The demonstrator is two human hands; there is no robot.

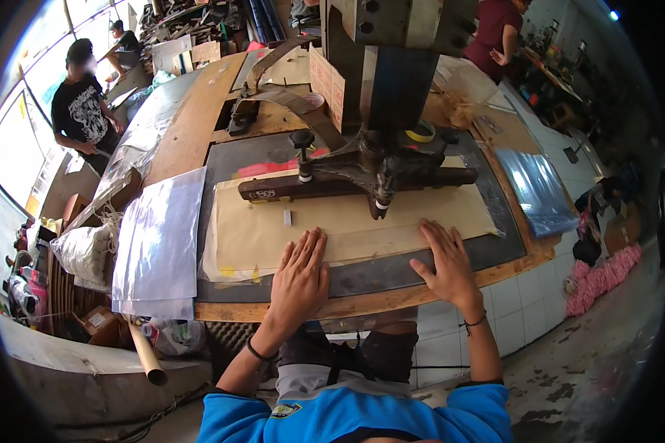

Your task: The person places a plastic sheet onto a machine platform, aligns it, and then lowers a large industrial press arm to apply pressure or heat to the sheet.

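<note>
My left hand (301,279) lies flat, fingers stretched forward, on the near edge of a cream sheet (399,214). Farther right, my right hand (446,264) rests with spread fingers near the same edge. A thin clear plastic sheet (373,242) seems to lie between the hands; its outline is faint. Above the cream sheet stands a press with a long dark metal bar (421,179) and knobbed screws. Whether the bar touches the sheet, I cannot tell. A small pale block (287,216) sits just beyond my left fingertips. Neither hand grips anything.
A stack of clear plastic sheets (159,236) lies at the left, and bluish plastic sheets (537,190) at the right edge. A yellow tape roll (421,131) is behind the press. One person (89,103) stands at the far left, another (495,33) at the far right.
</note>
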